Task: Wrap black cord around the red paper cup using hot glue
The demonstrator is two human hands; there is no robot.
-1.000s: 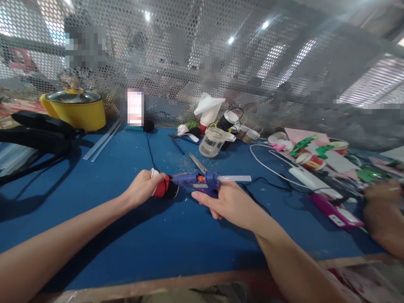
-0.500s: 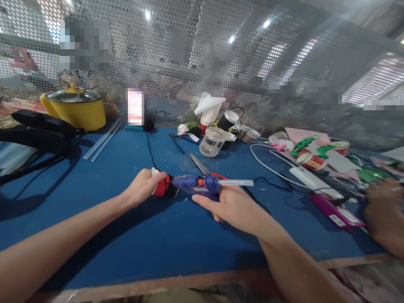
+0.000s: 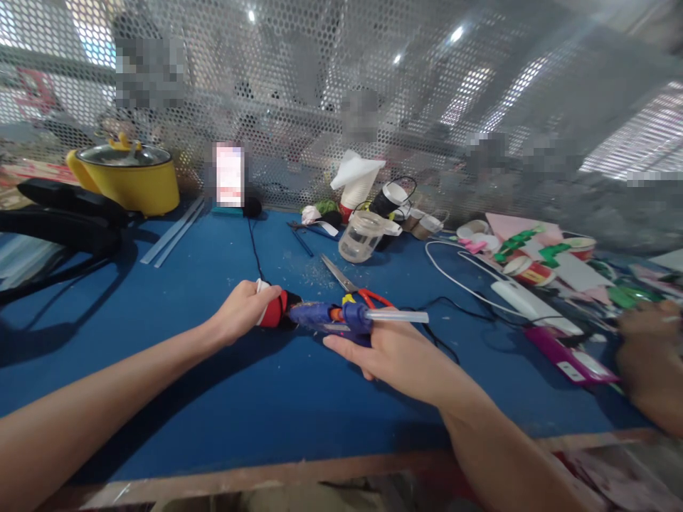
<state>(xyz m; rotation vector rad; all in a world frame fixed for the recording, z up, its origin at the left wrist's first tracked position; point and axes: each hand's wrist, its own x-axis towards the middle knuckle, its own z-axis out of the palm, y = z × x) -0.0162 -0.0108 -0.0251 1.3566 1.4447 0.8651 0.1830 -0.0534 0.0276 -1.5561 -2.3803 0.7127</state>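
My left hand (image 3: 241, 311) is closed round a red paper cup (image 3: 274, 308) with a white rim, lying on its side with black yarn at its far end. A strand of black yarn (image 3: 252, 245) runs from the cup back to a dark ball (image 3: 252, 208). In my right hand (image 3: 403, 355) is a blue hot glue gun (image 3: 320, 316), its nozzle at the cup's dark end; whether it touches I cannot tell. A clear glue stick (image 3: 400, 316) sticks out of the gun's back. Red-handled scissors (image 3: 340, 274) lie just beyond the gun.
Behind stand a clear plastic jar (image 3: 360, 238), a black-wrapped cup (image 3: 388, 199) and a lit phone (image 3: 229, 176). A yellow pot (image 3: 133, 185) is at the left. On the right lie a white power strip (image 3: 533, 306), a purple box (image 3: 568, 355), craft scraps and another person's hand (image 3: 648, 341).
The glue gun's nozzle has dipped slightly and shifted a little left at the cup's dark end. More of the scissors' handles shows. Both hands keep their grips.
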